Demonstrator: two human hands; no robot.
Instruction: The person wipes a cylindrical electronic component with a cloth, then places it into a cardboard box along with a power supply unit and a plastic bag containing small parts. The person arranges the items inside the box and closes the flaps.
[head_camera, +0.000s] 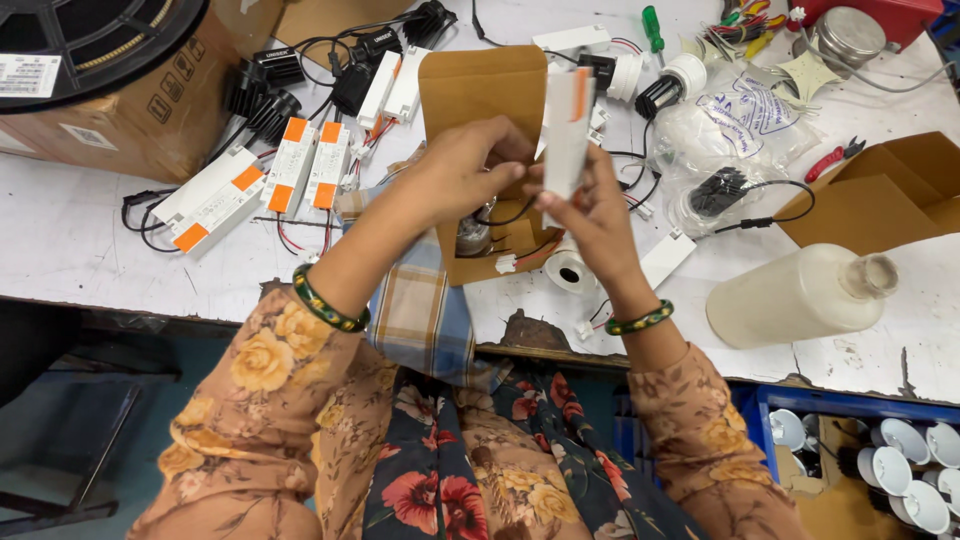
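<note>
Fingers of the right hand (590, 205) pinched a white driver box (567, 130) upright; left hand (462, 165) gripped the open cardboard carton (480, 100) at 12 o'clock. Looked mid-packing; next it'd need lining up with the opening.

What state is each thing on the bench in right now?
Small cardboard box: open, flap up, held at the left hand.
White driver unit: upright, pinched in the right hand above the box.
Plastic bottle: lying on its side, uncapped.
Larger cardboard box: open, flaps spread.
Orange-and-white drivers: lying flat in a row, wires loose.
Tape roll: flat on the bench.
Red-handled cutters: lying flat on the bench.
</note>
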